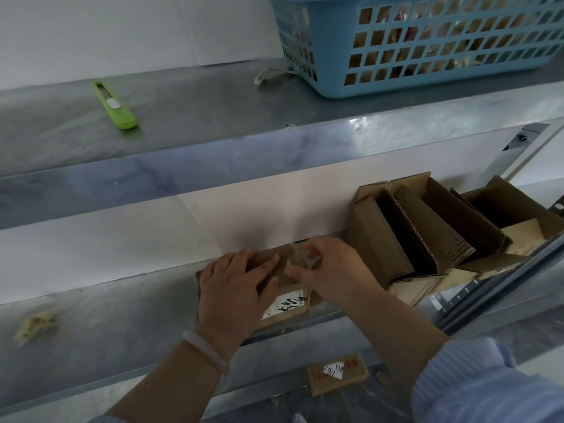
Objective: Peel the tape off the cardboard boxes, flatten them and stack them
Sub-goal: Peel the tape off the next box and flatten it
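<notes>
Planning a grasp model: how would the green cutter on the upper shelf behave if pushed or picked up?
The green cutter looks like slim moulded plastic, so probably stiff and light. It lies flat on the smooth metal shelf, so a push would likely slide it, not roll it.

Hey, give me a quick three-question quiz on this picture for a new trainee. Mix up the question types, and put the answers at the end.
1. True or false: the green cutter lies on the upper shelf, above both hands.
2. What is the right hand pinching? A: the tape strip; B: a marker pen; C: the cutter.
3. Fill the blank: the ___ hand rests on top of the taped box.

Key
1. True; neither hand touches it.
2. A.
3. Left: the left hand rests on the cardboard.
</notes>
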Motion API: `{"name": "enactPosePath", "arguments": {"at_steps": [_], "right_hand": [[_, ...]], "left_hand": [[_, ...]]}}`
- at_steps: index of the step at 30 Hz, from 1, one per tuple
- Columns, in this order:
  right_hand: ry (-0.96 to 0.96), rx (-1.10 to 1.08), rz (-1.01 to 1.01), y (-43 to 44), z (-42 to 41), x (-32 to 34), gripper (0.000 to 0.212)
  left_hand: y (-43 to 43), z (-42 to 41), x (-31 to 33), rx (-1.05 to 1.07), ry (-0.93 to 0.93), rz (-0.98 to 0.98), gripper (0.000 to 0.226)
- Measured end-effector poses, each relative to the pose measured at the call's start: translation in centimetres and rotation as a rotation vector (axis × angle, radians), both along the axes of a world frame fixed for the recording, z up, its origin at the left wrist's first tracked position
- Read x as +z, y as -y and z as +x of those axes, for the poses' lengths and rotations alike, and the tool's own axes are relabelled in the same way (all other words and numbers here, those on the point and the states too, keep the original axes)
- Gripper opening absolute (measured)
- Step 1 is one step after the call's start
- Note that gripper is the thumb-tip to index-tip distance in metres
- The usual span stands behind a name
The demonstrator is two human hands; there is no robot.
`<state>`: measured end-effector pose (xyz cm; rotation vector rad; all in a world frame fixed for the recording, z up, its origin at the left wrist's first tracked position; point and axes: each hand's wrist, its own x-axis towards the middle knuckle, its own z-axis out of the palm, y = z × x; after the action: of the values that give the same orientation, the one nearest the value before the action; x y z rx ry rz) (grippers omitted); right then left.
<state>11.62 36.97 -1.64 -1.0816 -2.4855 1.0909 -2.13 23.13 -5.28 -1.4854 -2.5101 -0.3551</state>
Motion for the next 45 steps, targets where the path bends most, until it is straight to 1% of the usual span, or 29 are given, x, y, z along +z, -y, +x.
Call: {"name": "enactPosePath", "arguments": {"at_steps": [1, 3, 6, 10, 11, 14, 18, 21, 25, 30, 32, 37, 41, 42, 44, 45], "right_hand": [[0.024, 0.02, 0.046, 0.3, -0.5, 0.2, 0.04], [0.045, 0.03, 0.125, 0.4, -1.3, 0.5, 0.034], [0.049, 0.037, 0.186, -0.2, -2.4, 1.4, 0.032], [0.187, 0.118, 0.266, -1.0, -3.6, 2.4, 0.02], [0.207, 0.139, 0.26, -1.1, -3.7, 2.5, 0.02], [0.267, 0.166, 0.23, -1.3, -3.8, 3.0, 0.031], [0.391, 0.187, 0.307, -1.5, -4.2, 3.6, 0.011], [0.439, 0.209, 0.377, -1.0, -4.6, 4.1, 0.003], [0.535, 0.277, 0.495, 0.1, -5.2, 4.9, 0.015], [0.553, 0.353, 0.623, 0.7, -5.5, 5.0, 0.017], [0.559, 0.357, 0.64, 0.7, -5.7, 5.0, 0.018], [0.524, 0.266, 0.523, 0.0, -6.1, 4.3, 0.019], [0.441, 0.131, 0.353, -1.0, -6.0, 3.0, 0.011], [0.412, 0.083, 0.294, -1.3, -6.0, 2.6, 0.013], [0.393, 0.011, 0.168, -2.0, -5.9, 1.8, 0.026], [0.362, -0.034, 0.071, -2.3, -5.7, 1.5, 0.028]], "left_hand": [[0.0, 0.0, 0.0, -0.001, -0.003, -0.004, 0.043], [-0.1, 0.0, 0.0, -0.003, 0.002, -0.011, 0.043], [0.0, 0.2, 0.0, -0.002, 0.012, 0.0, 0.042], [0.4, 0.9, -0.3, -0.011, -0.023, 0.074, 0.039], [0.5, 0.9, -0.3, -0.013, -0.029, 0.084, 0.039], [0.5, 0.7, -0.4, -0.016, -0.02, 0.084, 0.038], [0.4, 0.6, -0.4, -0.035, -0.019, 0.077, 0.039], [0.5, 0.7, -0.4, -0.045, -0.016, 0.082, 0.039], [0.4, 0.8, -0.4, -0.05, -0.028, 0.073, 0.037], [0.2, 0.4, -0.2, -0.033, -0.018, 0.025, 0.037], [0.1, 0.4, -0.2, -0.026, -0.012, 0.003, 0.038], [0.1, 0.6, -0.1, -0.005, -0.013, -0.005, 0.039], [0.1, 0.6, 0.0, -0.002, -0.019, 0.017, 0.039], [0.1, 0.6, 0.0, -0.002, -0.02, 0.022, 0.039], [0.2, 0.7, -0.1, 0.0, -0.018, 0.04, 0.039], [0.3, 0.8, -0.1, 0.002, -0.016, 0.053, 0.039]]}}
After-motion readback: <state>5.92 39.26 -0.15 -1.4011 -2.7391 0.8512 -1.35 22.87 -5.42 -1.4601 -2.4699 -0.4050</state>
